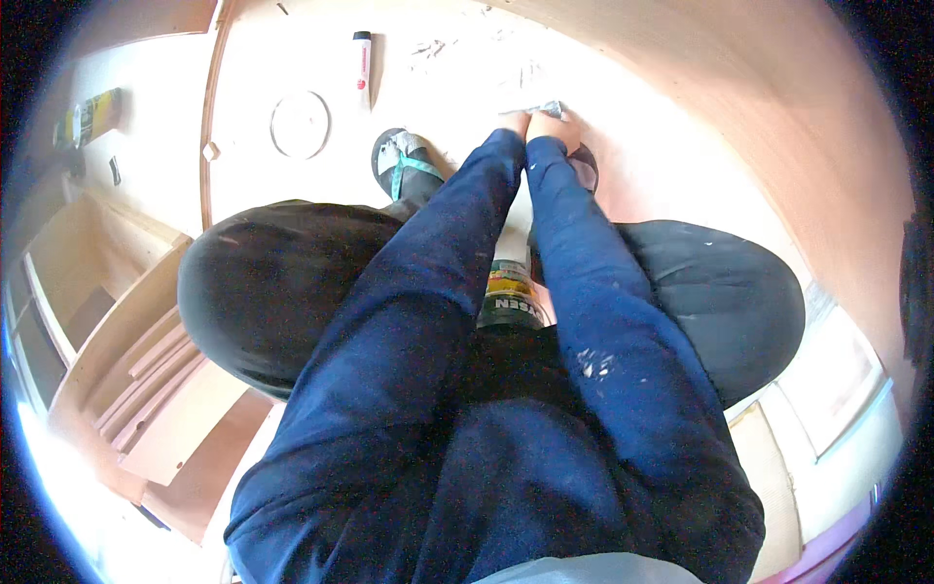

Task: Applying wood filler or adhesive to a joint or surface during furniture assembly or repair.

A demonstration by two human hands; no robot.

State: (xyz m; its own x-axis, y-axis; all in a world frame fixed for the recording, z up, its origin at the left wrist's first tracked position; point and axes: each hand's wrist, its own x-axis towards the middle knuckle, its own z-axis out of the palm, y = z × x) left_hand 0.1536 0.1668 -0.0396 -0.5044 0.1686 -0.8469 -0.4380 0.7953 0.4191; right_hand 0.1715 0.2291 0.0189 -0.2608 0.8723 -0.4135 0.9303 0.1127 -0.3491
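Both my arms, in blue sleeves, stretch forward between my bent knees. My left hand [516, 123] and my right hand [555, 129] are close together just above the pale floor. At the fingers of my right hand is a small greyish, shiny thing [551, 109], too blurred to name. My right hand looks closed around it. The fingers of my left hand are mostly hidden by glare and by its sleeve. Dull smears [428, 51] mark the white surface ahead of my hands. Between my thighs stands a can [512, 292] with a dark and yellow label.
A white tube with a black cap [362, 73] and a round white lid or ring [300, 125] lie ahead on the left. My sandalled foot [407, 165] is near them. Wooden boxes with boards [170, 409] stand at left; a curved wooden panel [769, 107] rises at right.
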